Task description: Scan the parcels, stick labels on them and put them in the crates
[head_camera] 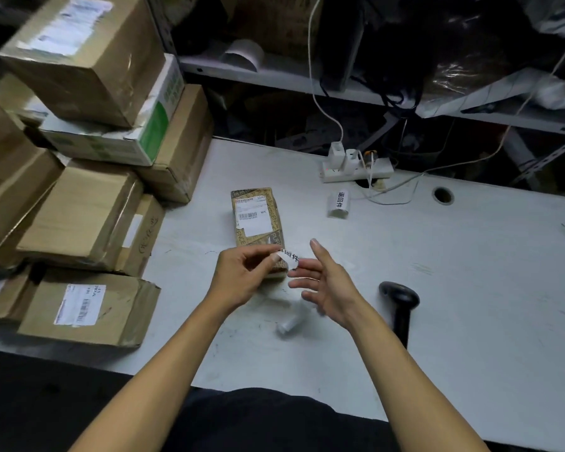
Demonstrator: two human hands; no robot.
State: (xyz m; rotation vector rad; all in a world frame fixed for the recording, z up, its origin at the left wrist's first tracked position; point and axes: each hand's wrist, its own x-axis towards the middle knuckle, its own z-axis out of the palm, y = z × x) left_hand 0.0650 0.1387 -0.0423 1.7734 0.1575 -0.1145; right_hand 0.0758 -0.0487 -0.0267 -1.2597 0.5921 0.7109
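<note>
A small brown parcel (258, 223) lies flat on the white table (470, 272), near its middle, with a white shipping sticker and barcode facing up. Over the parcel's near end the left hand (242, 275) pinches a small white label (289, 256) printed with black characters, its fingers (269, 259) curled and clamped on the label's left end. The right hand (327, 282) hovers just beside it, fingers apart and relaxed, one fingertip at the label's right end; whether it touches I cannot tell. A blurred white scrap (292, 321) lies on the table below the hands. To the right a black handheld scanner (400, 305) lies on the table, well apart from the parcel. Farther back sits a roll of labels (339, 203) showing the same characters, and behind it a white power strip (356, 168) with plugs and cables. Stacked cardboard boxes (85, 207) crowd the table's left side, several bearing barcoded stickers. A grey shelf (274, 73) runs behind the table
</note>
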